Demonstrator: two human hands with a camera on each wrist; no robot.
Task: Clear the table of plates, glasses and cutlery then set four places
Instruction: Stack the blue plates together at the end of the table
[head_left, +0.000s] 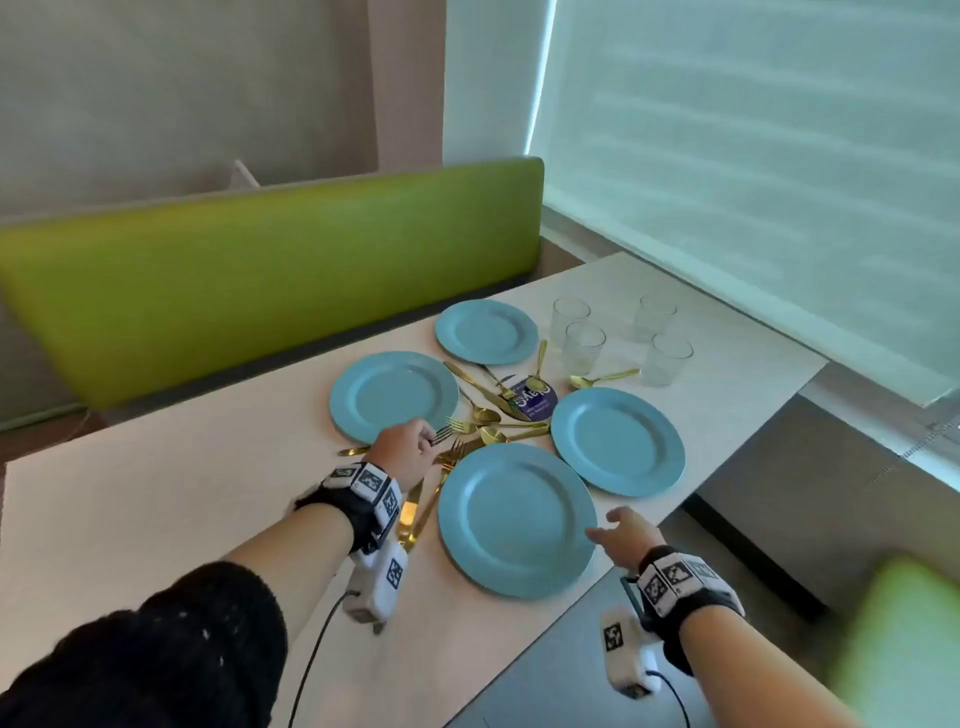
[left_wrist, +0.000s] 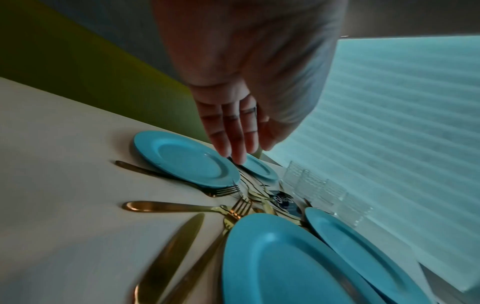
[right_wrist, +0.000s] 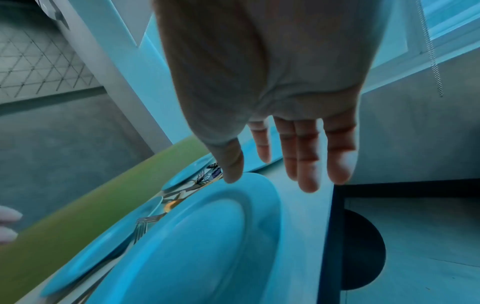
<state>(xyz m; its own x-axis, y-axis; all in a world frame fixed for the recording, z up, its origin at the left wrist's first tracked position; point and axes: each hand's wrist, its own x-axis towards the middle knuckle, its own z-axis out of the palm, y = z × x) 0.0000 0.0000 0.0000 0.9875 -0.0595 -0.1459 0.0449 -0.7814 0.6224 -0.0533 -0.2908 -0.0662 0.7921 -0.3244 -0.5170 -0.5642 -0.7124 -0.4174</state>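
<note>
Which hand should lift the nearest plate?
Probably right. The right hand hovers open beside the nearest plate rim at the table edge; the left hand is over the forks.

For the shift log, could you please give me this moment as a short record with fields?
plates: four blue, on the table; nearest one at the front edge
glasses: four clear, grouped at the far right
cutlery: gold pile between the plates
left hand: over the cutlery, fingers straight in the wrist view, holding nothing there
right hand: open beside the nearest plate's right rim; contact unclear
clearing: not yet begun
</note>
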